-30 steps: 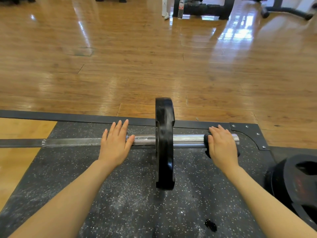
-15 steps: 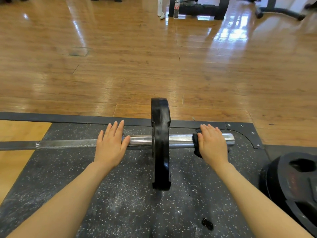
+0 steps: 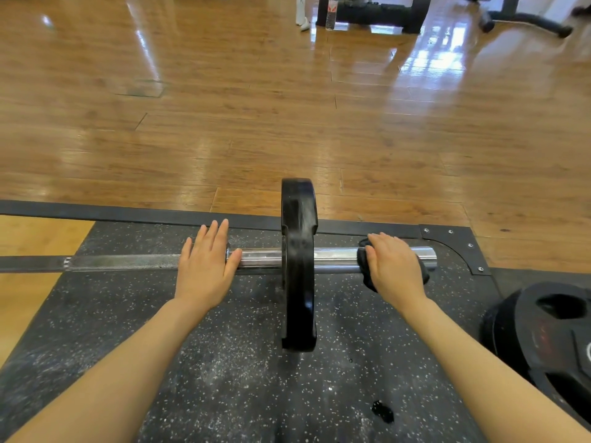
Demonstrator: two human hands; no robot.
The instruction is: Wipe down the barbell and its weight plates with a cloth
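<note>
Cloth (image 3: 367,266), dark and pinched round the barbell (image 3: 335,255) sleeve by the right hand (image 3: 395,266), has slid inward toward the weight plate (image 3: 299,266) near the mat's (image 3: 224,362) far-right corner, while the left hand (image 3: 204,270) stays flat, steadying the shaft.

Two bare forearms reach in from the near edge — one from the near left, one from the near right. No sleeve shows on either; both arms are uncovered from the frame's edge to the wrist. The left hand (image 3: 206,270) wears no glove, ring, watch or band. The right hand (image 3: 395,270) is likewise ungloved and unadorned at the wrist. Fingernails — where they show on the left hand — look short and plain.
</note>
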